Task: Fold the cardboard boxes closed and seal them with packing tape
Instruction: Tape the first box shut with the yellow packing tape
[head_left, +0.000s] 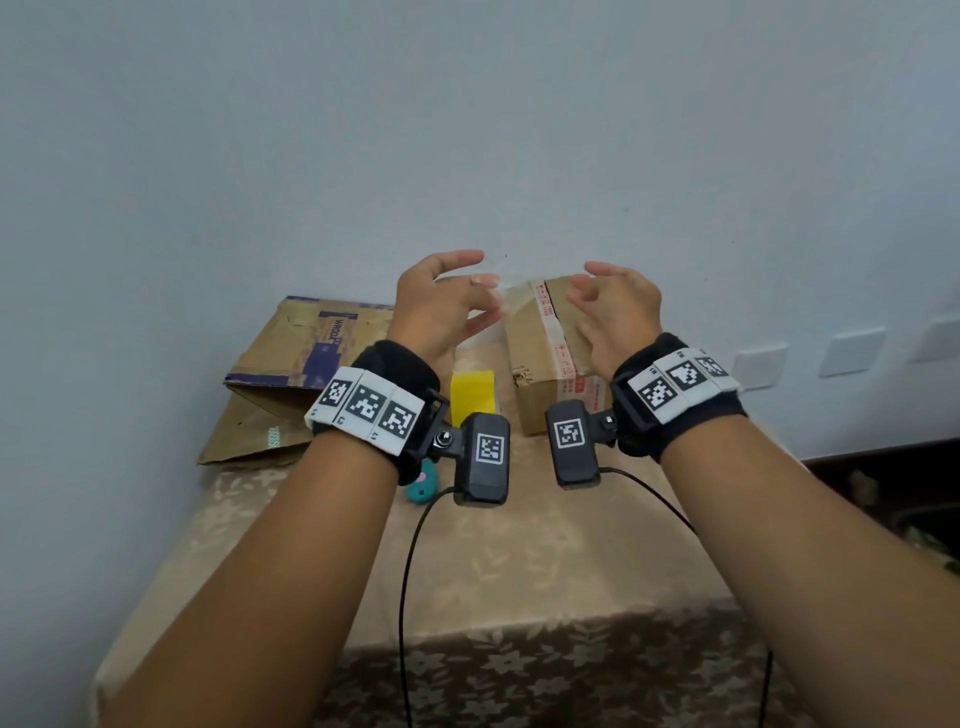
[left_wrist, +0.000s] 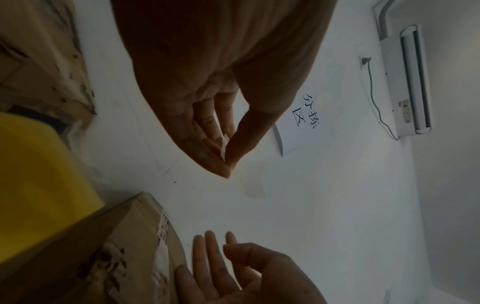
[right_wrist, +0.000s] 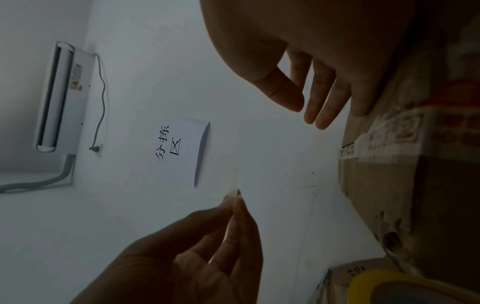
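Note:
A closed brown cardboard box (head_left: 540, 358) with printed red-and-white tape along its seam stands at the back of the table, also seen in the right wrist view (right_wrist: 389, 185). Both hands are raised in front of it. My left hand (head_left: 480, 291) pinches a short strip of clear tape (right_wrist: 235, 160) between thumb and fingertips (left_wrist: 230, 152). My right hand (head_left: 587, 291) hovers just left of the box top with relaxed fingers (right_wrist: 319, 102), holding nothing. A yellow tape roll (head_left: 471, 397) stands on the table between my wrists.
A flattened cardboard box (head_left: 291, 374) with purple print lies at the back left against the wall. A small teal object (head_left: 423, 488) lies under my left wrist. The table's floral cloth (head_left: 519, 571) spreads toward me. Wall sockets (head_left: 852, 348) are at the right.

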